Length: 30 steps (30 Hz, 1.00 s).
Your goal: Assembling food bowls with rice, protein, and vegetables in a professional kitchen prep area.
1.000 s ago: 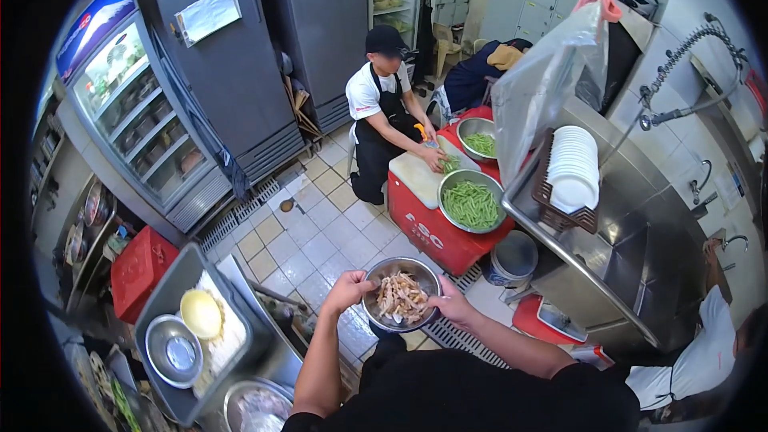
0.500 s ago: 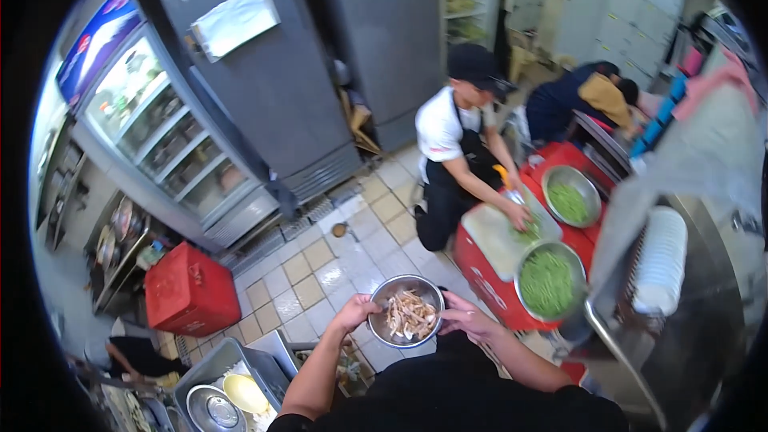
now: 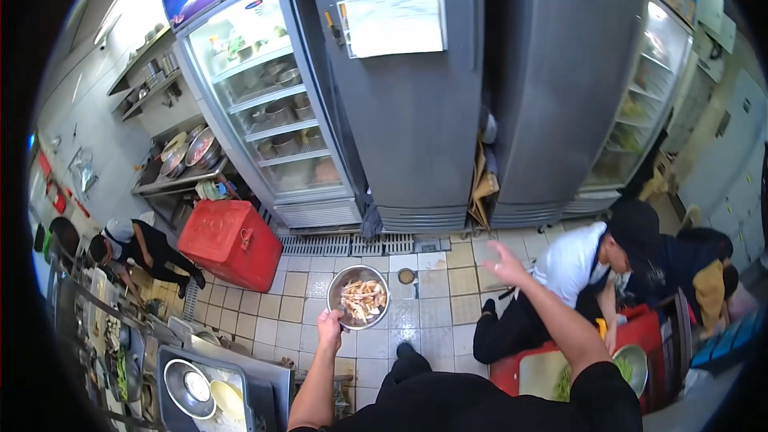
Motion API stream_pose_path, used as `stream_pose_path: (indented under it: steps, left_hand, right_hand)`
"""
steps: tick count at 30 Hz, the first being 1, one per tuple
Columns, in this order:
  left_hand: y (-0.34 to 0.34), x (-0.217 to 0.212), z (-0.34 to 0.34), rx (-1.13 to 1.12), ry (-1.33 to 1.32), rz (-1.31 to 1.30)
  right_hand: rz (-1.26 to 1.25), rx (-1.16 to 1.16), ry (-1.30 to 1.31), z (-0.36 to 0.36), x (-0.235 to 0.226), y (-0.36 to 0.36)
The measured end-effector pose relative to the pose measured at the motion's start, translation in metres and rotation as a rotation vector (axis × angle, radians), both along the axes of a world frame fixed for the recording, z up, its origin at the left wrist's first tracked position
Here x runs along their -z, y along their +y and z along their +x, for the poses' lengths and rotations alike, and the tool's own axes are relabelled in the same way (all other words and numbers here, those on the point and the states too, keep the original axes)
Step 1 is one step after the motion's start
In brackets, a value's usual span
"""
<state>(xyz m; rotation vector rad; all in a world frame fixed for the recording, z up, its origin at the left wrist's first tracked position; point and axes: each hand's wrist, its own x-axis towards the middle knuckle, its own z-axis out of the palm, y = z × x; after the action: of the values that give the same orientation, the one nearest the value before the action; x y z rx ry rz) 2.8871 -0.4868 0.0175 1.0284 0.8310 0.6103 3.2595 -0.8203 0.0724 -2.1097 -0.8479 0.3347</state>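
Observation:
My left hand grips the near rim of a round metal bowl holding pale chopped food, carried over the tiled floor. My right hand is off the bowl, raised in front of me with fingers spread and empty, reaching toward the tall grey refrigerator doors. My dark-clothed body and one shoe show below.
A glass-door fridge with pans stands at the left, a red crate below it. A crouching person in white works at a red box with greens, lower right. Another person bends at the left counter. A steel counter with bowls lies at the lower left.
My view has swung left toward the refrigerators. My right hand has let go of the bowl and lifted forward; the left hand alone now carries it.

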Motion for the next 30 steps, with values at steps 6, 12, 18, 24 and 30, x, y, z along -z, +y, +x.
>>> stream_pose_path:
  steps: [6,12,18,24,30]
  left_hand:
    - [0.068,0.062,0.050,-0.154,0.131,-0.053]
    - [0.120,0.100,0.108,-0.041,0.205,-0.244]
    - [0.167,0.119,0.190,0.165,0.320,-0.067]
    - [0.178,0.108,0.231,0.315,0.373,-0.080]
    - [0.145,0.085,0.261,0.437,0.352,-0.013]
  right_hand:
    - [-0.143,0.058,-0.113,0.188,-0.075,0.136]
    - [0.387,0.394,-0.157,0.363,-0.178,0.266]
    - [0.669,0.472,-0.207,0.463,-0.255,0.324]
    - [0.925,0.428,-0.059,0.491,-0.224,0.324]
    - [0.695,0.468,-0.132,0.482,-0.236,0.311]
